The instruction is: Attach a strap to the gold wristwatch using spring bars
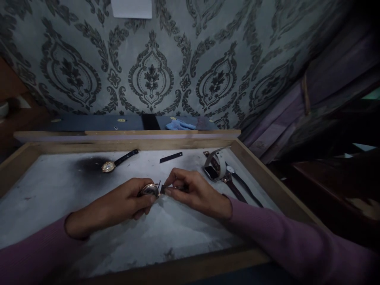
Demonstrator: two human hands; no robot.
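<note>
My left hand [135, 200] is closed around a round watch case [150, 190] with a gold-toned rim, its thumb pressed along the near edge. A thin dark pin-like bit [159, 185] sticks up at the right side of the case. Close by on the right, my right hand [190, 190] pinches a small dark strap-like piece [163, 189]; the fingers hide most of it. Both hands are over the white tray floor [166, 233]. Beyond them lies a loose black watch strap [171, 157] with a hole at one end.
A gold watch [108, 166] with a black strap lies at the back left. On the right are a square-faced smartwatch [211, 172] and several other watches. A wooden rim [142, 145] edges the tray. Behind it lies a blue cloth [180, 125], near the patterned wall [151, 79].
</note>
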